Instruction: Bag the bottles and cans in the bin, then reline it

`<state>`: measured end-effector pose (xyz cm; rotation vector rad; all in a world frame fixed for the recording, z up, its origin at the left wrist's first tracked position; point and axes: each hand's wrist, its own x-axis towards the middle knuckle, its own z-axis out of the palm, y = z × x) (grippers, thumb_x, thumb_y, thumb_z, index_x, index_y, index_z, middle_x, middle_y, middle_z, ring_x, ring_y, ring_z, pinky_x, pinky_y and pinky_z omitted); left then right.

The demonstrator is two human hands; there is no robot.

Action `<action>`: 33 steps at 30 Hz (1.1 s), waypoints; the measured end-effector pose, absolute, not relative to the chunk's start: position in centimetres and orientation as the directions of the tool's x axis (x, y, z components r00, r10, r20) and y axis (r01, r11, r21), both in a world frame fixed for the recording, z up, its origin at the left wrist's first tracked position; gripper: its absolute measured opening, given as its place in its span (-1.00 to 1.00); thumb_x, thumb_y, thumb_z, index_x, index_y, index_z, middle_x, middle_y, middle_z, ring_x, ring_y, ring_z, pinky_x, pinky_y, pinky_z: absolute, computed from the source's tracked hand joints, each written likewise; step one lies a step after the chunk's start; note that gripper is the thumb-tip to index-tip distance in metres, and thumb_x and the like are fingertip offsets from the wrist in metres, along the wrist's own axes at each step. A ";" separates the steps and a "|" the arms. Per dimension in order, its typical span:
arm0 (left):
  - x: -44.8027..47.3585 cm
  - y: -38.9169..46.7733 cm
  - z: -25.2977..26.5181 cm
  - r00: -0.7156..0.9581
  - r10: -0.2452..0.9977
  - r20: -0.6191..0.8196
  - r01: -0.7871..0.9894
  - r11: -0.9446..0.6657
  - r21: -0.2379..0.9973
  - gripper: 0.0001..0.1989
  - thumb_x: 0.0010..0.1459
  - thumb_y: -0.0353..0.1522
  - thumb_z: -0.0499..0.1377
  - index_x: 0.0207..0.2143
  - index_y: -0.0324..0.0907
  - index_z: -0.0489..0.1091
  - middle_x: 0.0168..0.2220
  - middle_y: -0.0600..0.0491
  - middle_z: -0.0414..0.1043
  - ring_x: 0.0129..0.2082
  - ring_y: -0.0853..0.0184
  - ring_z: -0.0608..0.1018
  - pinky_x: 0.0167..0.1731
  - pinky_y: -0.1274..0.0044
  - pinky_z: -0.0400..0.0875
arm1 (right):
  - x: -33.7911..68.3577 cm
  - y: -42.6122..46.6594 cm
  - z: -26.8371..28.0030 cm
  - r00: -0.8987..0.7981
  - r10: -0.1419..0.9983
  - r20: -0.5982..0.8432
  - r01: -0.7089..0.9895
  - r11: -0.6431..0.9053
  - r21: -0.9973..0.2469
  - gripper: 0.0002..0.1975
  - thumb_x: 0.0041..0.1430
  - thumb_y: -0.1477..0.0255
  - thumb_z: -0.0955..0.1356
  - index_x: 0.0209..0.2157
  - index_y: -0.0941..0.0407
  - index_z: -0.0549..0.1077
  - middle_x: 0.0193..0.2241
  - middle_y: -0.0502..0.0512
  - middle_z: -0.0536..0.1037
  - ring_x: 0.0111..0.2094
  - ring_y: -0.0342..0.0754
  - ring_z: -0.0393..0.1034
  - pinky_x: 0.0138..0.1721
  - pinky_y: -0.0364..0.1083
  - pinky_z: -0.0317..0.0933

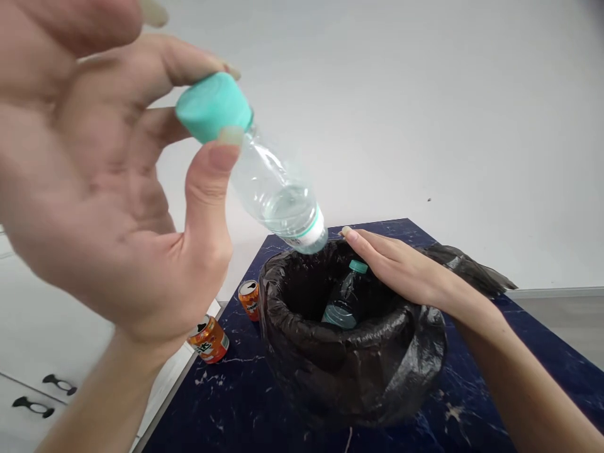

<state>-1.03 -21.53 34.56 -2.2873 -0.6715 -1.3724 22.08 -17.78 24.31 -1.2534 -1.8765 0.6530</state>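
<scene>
In the head view, the left hand [113, 170] pinches by its cap [212, 107] a bottle [271, 173] slanting down beyond the fingers, while the right hand [406, 267], fingers outstretched, rests on a bag-lined bin [349, 371], another bottle [344, 305] below those fingers.

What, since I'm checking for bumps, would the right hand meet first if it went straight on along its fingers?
Probably the clear bottle held by the left hand, near its base. Depth is unclear, so the right hand might instead pass behind it toward the wall.
</scene>
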 end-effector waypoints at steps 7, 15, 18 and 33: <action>0.4 -18.6 34.1 0.557 0.338 0.759 0.462 -0.885 0.055 -0.67 0.44 -0.39 0.28 0.18 -0.04 0.34 0.10 0.10 0.57 0.18 0.27 0.63 0.26 0.35 0.55 | 22.3 -17.1 24.0 -0.259 0.889 0.378 0.497 0.459 -0.737 -0.31 0.47 -0.18 0.06 0.10 -0.02 0.53 0.20 0.15 0.59 0.23 0.27 0.45 0.30 0.23 0.24; 0.7 -15.1 30.5 0.680 0.614 0.399 0.554 -0.788 0.269 -0.68 0.50 -0.35 0.18 0.24 -0.05 0.31 0.20 0.02 0.57 0.15 0.26 0.64 0.09 0.43 0.59 | 22.4 -17.0 23.9 -0.270 0.881 0.389 0.497 0.474 -0.727 -0.35 0.51 -0.12 0.03 0.08 -0.03 0.52 0.06 0.20 0.65 0.08 0.26 0.52 0.14 0.23 0.32; 0.6 -13.7 29.1 0.721 0.626 0.297 0.552 -0.778 0.300 -0.66 0.49 -0.33 0.17 0.26 -0.04 0.31 0.23 0.01 0.56 0.17 0.24 0.63 0.13 0.38 0.57 | 22.4 -17.0 23.8 -0.261 0.876 0.406 0.482 0.483 -0.731 -0.39 0.52 -0.09 0.04 0.10 -0.05 0.50 0.05 0.16 0.64 0.03 0.22 0.53 0.06 0.19 0.35; -5.1 -13.7 27.3 0.500 0.815 0.292 0.656 -0.577 0.487 -0.48 0.54 0.05 -0.04 0.34 0.04 0.34 0.41 0.02 0.39 0.40 0.14 0.43 0.41 0.22 0.31 | 21.7 -18.0 24.5 -0.148 0.857 0.494 0.554 0.486 -0.676 -0.46 0.52 -0.08 0.14 0.00 -0.05 0.57 0.03 0.08 0.68 0.03 0.15 0.55 0.03 0.07 0.32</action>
